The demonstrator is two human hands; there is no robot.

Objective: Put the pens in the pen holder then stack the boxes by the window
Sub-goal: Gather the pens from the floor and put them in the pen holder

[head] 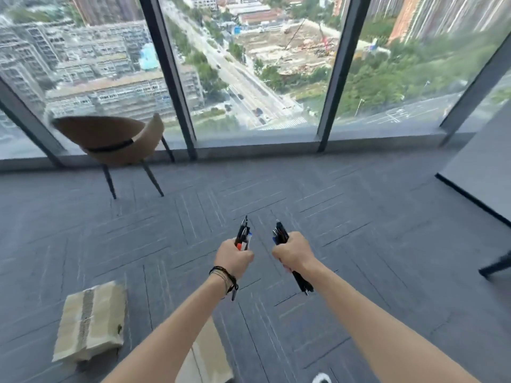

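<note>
My left hand (233, 258) grips a bundle of several pens (243, 234), mostly black with some red, white and blue, their tips sticking up past the fist. My right hand (293, 251) grips a second bundle of dark pens (280, 233), whose lower ends (303, 283) poke out below the fist. Both hands are held out over the grey carpet. A taped cardboard box (90, 323) lies on the floor at the lower left. A second cardboard box (206, 355) lies under my left forearm, partly hidden. No pen holder is in view.
A tan chair (110, 139) on dark legs stands by the floor-to-ceiling window (254, 78). A grey panel (478, 172) and a dark furniture leg (496, 265) are at the right. Grey carpet (359, 217) stretches to the window sill.
</note>
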